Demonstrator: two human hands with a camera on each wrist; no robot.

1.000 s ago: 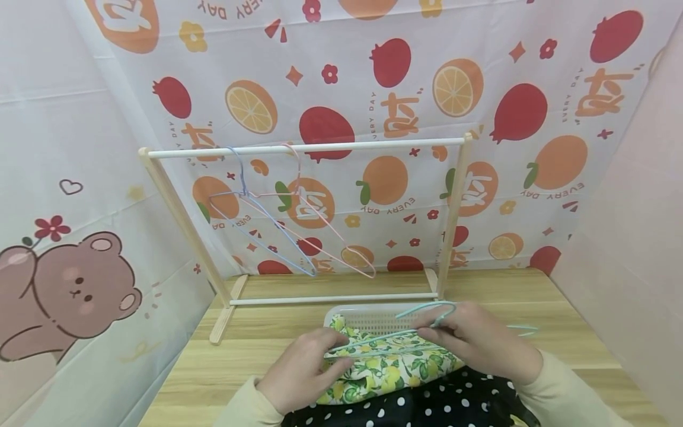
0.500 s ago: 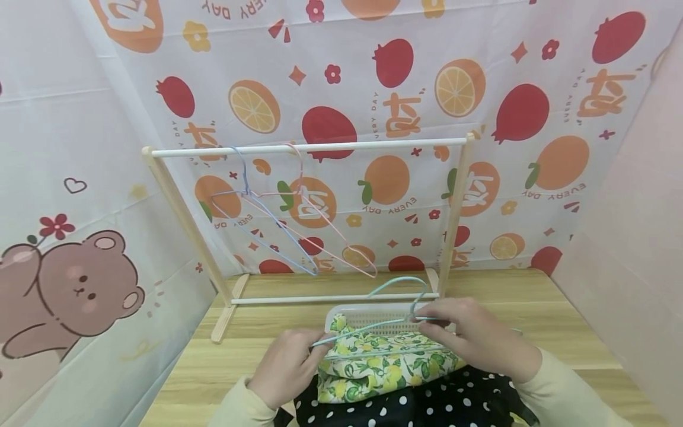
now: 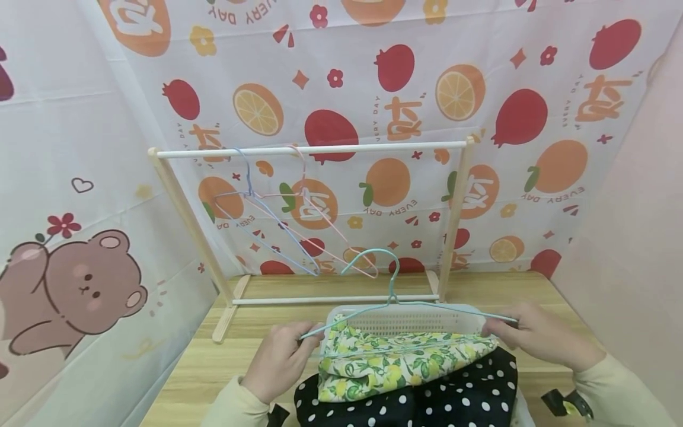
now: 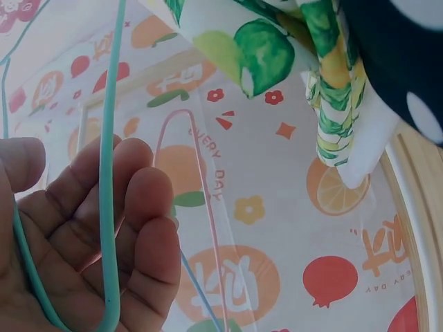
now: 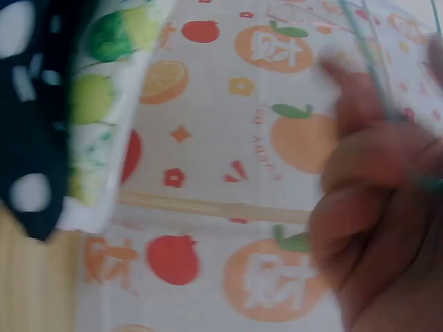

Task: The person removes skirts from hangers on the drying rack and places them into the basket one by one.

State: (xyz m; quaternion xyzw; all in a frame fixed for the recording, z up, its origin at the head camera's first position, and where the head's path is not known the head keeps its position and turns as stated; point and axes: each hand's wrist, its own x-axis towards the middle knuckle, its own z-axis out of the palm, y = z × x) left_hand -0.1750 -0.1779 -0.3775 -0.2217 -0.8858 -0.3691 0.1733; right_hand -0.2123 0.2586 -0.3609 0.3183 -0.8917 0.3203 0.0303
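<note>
A mint-green clothes hanger is held up over the basket, its hook pointing up and curving to the left. My left hand grips its left end; in the left wrist view the green wire passes in front of the curled fingers. My right hand pinches the right end, and the right wrist view shows that hand blurred. Below the hanger lie a lemon-print garment and a black polka-dot garment, both over the white basket.
Behind the basket stands a wooden rack with a white top rail. From its left half hang a blue hanger and a pink hanger. Printed cloth walls surround the wooden table at the back and sides.
The green hanger has turned so its hook stands upright near the middle. My right hand has slid from near the hook out to the right end; the left has shifted slightly left.
</note>
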